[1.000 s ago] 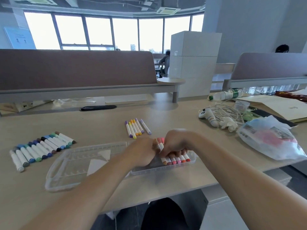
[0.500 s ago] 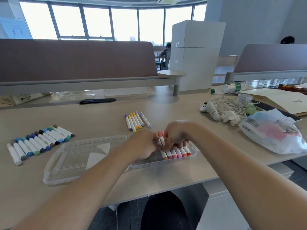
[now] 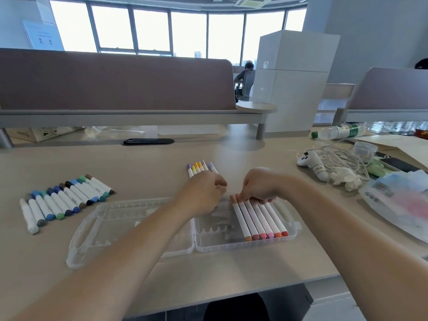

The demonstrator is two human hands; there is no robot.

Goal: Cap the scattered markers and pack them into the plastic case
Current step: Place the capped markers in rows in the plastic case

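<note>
The clear plastic case (image 3: 243, 247) lies open near the desk's front edge, its lid half (image 3: 104, 228) to the left. Several red, pink and orange markers (image 3: 261, 220) lie side by side in its right half. My right hand (image 3: 259, 185) is over their far ends, its curled fingertips pinching the cap end of the leftmost orange marker (image 3: 240, 218). My left hand (image 3: 203, 193) hovers just left of it over the case, fingers loosely curled and holding nothing I can see. A row of blue and green markers (image 3: 64, 200) lies at left, purple and yellow markers (image 3: 199, 166) lie behind my hands.
At right lie a white controller (image 3: 312, 162) with tangled cables, a plastic bag (image 3: 398, 205) and a water bottle (image 3: 338, 132) on its side. A partition runs along the back of the desk (image 3: 150, 274).
My hands were pressed together on one marker above the case. They have come apart: the left moved left, the right stays on the marker ends, and the marker lies in the row.
</note>
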